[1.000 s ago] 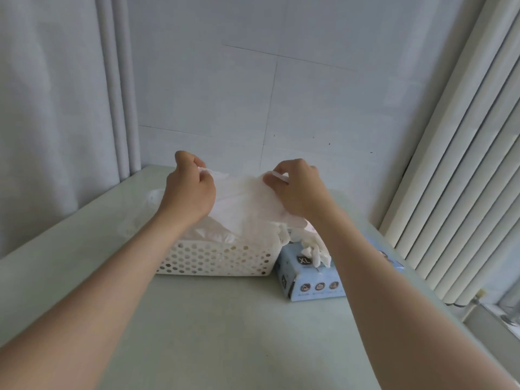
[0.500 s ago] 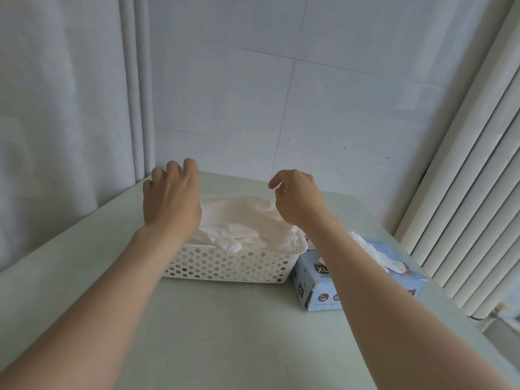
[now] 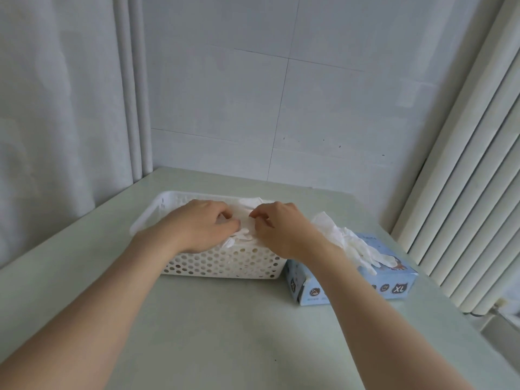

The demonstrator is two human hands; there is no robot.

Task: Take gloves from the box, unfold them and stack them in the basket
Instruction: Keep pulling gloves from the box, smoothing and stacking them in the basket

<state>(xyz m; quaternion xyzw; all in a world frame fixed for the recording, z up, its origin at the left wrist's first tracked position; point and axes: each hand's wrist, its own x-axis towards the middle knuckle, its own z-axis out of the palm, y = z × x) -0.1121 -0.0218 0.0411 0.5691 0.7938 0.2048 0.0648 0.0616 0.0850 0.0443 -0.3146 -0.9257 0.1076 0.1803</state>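
Checked at counter, pale green. White perforated basket toward far edge, nearer far-left corner. Stack of white gloves inside, approx. to rim level. L hand over basket centre, knuckles up, fingers curled, tips down on stack; gripping vs. merely pressing: cannot tell. R hand just beside it at basket's R end, fingers curled likewise, thumb and forefinger tips at top of stack; pinch not confirmed, cannot tell. Hands close, not touching. Blue box, marked XL, just beside basket's R end, toward R edge of counter. Loose glove sticking out of box top, crumpled, draped over box, partly hidden behind R forearm.
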